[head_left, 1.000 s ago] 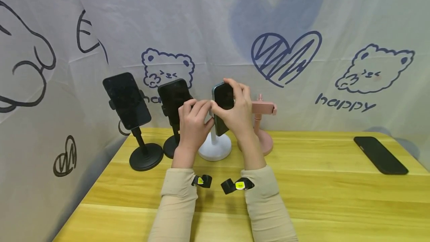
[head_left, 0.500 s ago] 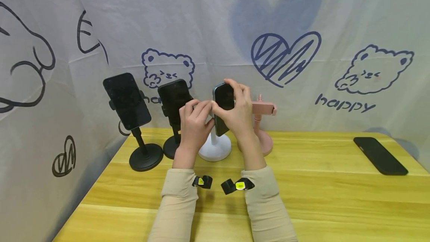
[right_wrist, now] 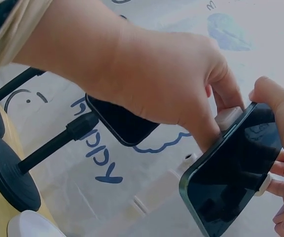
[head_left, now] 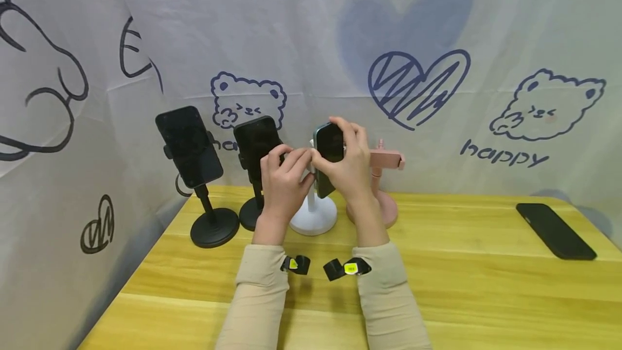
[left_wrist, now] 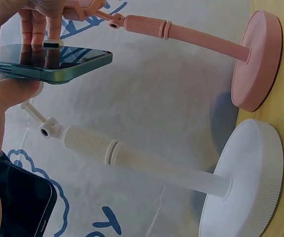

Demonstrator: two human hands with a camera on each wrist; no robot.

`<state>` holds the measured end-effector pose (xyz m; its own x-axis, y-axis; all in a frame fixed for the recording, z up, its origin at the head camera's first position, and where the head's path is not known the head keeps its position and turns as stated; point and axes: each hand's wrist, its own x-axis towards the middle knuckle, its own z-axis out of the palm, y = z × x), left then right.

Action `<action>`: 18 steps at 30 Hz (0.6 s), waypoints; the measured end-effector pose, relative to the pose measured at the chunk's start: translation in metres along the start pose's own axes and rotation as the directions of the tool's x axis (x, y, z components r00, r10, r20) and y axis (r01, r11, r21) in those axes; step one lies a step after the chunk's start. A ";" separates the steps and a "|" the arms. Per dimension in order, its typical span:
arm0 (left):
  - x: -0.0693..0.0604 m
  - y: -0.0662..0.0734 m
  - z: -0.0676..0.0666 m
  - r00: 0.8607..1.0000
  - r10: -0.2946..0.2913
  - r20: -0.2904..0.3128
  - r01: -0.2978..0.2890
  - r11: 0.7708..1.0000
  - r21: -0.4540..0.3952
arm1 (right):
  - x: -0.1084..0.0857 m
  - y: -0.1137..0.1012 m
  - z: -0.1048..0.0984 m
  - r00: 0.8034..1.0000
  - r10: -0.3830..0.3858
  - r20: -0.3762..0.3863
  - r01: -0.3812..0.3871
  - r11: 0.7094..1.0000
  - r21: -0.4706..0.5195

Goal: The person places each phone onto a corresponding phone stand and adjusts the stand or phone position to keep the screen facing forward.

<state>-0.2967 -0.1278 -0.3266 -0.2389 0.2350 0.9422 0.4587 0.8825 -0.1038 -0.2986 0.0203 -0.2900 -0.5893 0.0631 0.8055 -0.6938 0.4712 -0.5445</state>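
A dark smartphone (head_left: 330,145) with a bluish-green edge stands upright at the white phone stand (head_left: 313,221). My right hand (head_left: 353,169) grips this phone from the right. In the right wrist view, a white clamp end (right_wrist: 229,117) lies against one long edge of the phone, and my left hand (right_wrist: 176,84) pinches it there. Another small white clamp piece (left_wrist: 53,44) shows at the opposite edge in the left wrist view, close to the right hand's fingertips. The middle of the clamp is hidden behind the phone.
Two black stands to the left hold phones, one tilted phone (head_left: 189,146) and one partly covered phone (head_left: 255,142). Close on the right is a pink stand (head_left: 387,159). Another black phone (head_left: 555,231) lies flat on the wooden table (head_left: 461,296). A printed cloth hangs behind.
The whole scene has shifted slightly right in the head view. Both hands and the phone keep nearly the same places at the white stand.
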 end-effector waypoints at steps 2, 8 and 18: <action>0.000 0.000 0.000 1.000 0.005 -0.009 -0.005 1.000 0.009 | 0.000 0.001 0.000 1.000 -0.020 -0.009 0.020 1.000 -0.005; 0.001 0.000 -0.001 1.000 0.010 -0.015 -0.010 1.000 0.026 | 0.000 0.004 0.002 0.998 -0.049 -0.028 0.049 0.999 -0.002; 0.002 0.001 -0.002 1.000 0.021 0.000 -0.021 0.999 0.041 | 0.001 0.008 0.002 0.998 -0.054 -0.038 0.053 0.998 -0.028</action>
<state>-0.2945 -0.1273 -0.3244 -0.2297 0.2536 0.9396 0.4286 0.8932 -0.1363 -0.3059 0.0230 -0.2939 -0.5348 0.0704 0.8421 -0.7124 0.4984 -0.4941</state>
